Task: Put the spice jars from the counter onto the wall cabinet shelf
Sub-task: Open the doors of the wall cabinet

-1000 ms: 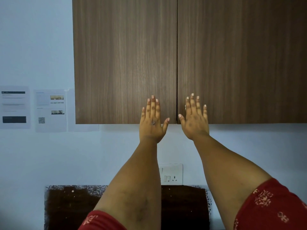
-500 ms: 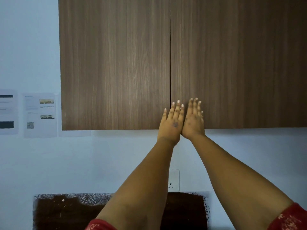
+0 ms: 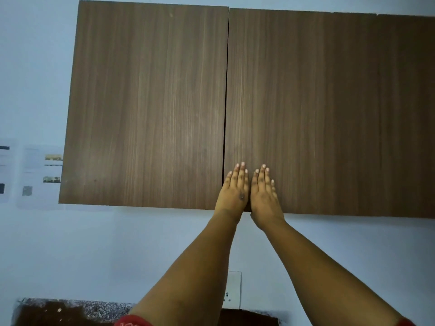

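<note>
Both hands lie flat, fingers straight, side by side on the shut brown wooden wall cabinet door (image 3: 306, 102): left hand (image 3: 234, 192) at 9 o'clock of right hand (image 3: 263, 196). No spice jars show.

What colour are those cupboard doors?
Brown wood grain with fine vertical streaks, seen clearly in the head view on the cupboard doors.

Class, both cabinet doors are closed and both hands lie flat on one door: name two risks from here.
1. The left hand and right hand both lie on the right brown wood-grain cabinet door, beside the centre seam; no handle shows, so fingers may get nipped there.
2. That door may swing toward the face.
</note>
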{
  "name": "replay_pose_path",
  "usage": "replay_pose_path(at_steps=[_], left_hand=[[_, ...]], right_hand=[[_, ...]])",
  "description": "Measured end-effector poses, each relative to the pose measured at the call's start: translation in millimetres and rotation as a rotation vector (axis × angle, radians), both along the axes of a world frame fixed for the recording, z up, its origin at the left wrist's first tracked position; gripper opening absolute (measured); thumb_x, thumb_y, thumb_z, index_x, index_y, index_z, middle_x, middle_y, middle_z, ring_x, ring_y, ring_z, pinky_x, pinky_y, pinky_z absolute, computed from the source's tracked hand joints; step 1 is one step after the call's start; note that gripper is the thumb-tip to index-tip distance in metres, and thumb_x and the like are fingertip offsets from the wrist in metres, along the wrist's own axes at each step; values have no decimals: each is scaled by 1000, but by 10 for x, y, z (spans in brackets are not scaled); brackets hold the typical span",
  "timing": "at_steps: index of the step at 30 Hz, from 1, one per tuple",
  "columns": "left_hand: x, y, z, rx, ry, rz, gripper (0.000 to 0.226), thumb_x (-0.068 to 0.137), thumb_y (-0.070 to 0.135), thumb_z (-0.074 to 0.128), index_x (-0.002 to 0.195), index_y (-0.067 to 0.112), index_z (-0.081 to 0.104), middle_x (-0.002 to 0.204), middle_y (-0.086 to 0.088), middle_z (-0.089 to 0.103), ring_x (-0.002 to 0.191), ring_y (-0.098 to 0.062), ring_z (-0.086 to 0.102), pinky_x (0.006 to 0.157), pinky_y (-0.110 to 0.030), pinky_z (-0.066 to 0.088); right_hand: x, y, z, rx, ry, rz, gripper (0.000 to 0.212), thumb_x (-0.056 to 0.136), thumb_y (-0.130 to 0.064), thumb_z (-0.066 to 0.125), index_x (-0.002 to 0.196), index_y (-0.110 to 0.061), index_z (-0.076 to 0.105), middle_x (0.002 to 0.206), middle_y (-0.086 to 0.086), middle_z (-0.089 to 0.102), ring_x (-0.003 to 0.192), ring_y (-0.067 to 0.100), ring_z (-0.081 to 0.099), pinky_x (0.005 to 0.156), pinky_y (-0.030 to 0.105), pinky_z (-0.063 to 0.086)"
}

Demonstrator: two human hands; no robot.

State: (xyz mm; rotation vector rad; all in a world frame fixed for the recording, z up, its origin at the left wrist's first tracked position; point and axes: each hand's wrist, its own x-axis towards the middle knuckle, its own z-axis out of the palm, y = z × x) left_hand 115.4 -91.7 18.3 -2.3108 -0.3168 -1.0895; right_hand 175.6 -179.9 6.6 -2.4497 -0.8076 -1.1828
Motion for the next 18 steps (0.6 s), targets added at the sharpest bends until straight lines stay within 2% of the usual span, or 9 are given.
replay_pose_path(at_steps=[3,5,11,14,18], left_hand=[[9,-68,-40,-69,3,-5,86,100,21,47,147,-3,-21,155,-25,-24,146,-37,-17,121,-43,-1],[-33,-136,-101,-69,-8,10,91,99,24,49,146,1,-25,155,-24,-26,145,-39,-19,120,-48,0],[-206,-245,-234,-37,-102,-31,95,97,23,55,149,5,-22,157,-22,-22,143,-41,-19,115,-54,-4],[-400,-372,-246,29,-73,-19,94,99,25,50,143,2,-29,157,-24,-21,144,-43,-17,115,-55,-1],[-676,-571,-256,116,-84,-73,85,100,32,46,149,0,-15,160,-24,-8,147,-43,-4,117,-54,6]], right_hand=[[11,-45,17,-6,5,31,110,87,-7,66,139,-5,-31,152,16,-35,140,30,-30,121,41,-2],[-50,-29,-8,36,-16,22,109,88,-12,65,140,-6,-30,155,17,-30,143,31,-26,120,43,-1],[-223,-90,-203,156,-105,-6,111,84,-12,71,149,-7,-19,160,19,-9,146,37,-10,116,48,9],[-351,-193,-229,167,-80,1,102,90,-16,64,148,-8,-20,160,16,-16,147,35,-13,118,46,6],[-537,-395,-304,219,-66,37,88,97,-23,53,152,-11,-15,160,11,-18,147,30,-17,120,42,2]])
